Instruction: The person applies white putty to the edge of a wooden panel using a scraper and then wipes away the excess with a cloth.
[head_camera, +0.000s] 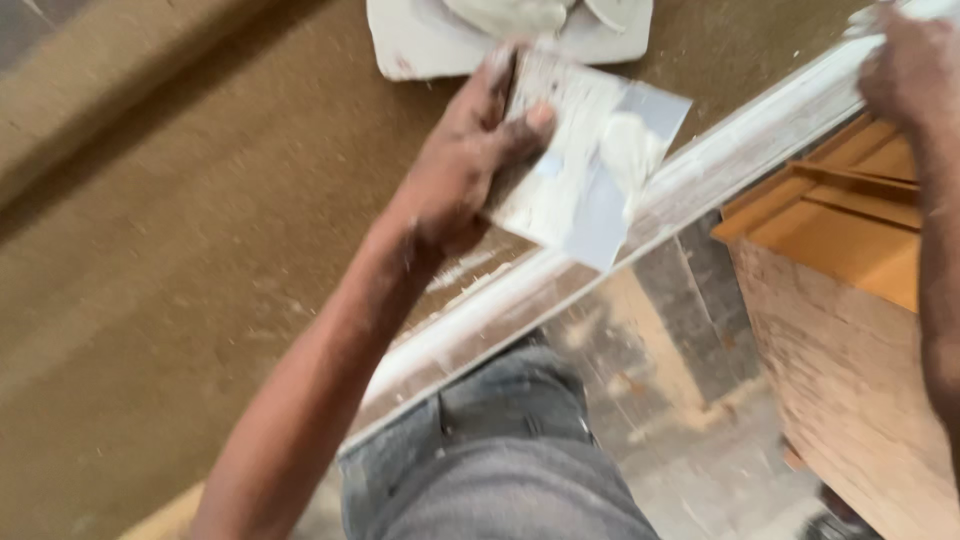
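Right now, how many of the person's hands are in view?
2. The left hand grips a putty-smeared scraper blade over the white board edge. The right hand rests at the top right corner, partly cut off.

Bare board (180, 260) leftward; wooden cabinet (850, 330) rightward.

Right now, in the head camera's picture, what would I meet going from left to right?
Brown board surface → left hand → flat putty scraper smeared with white filler → white-coated board edge → orange wooden cabinet → right hand.
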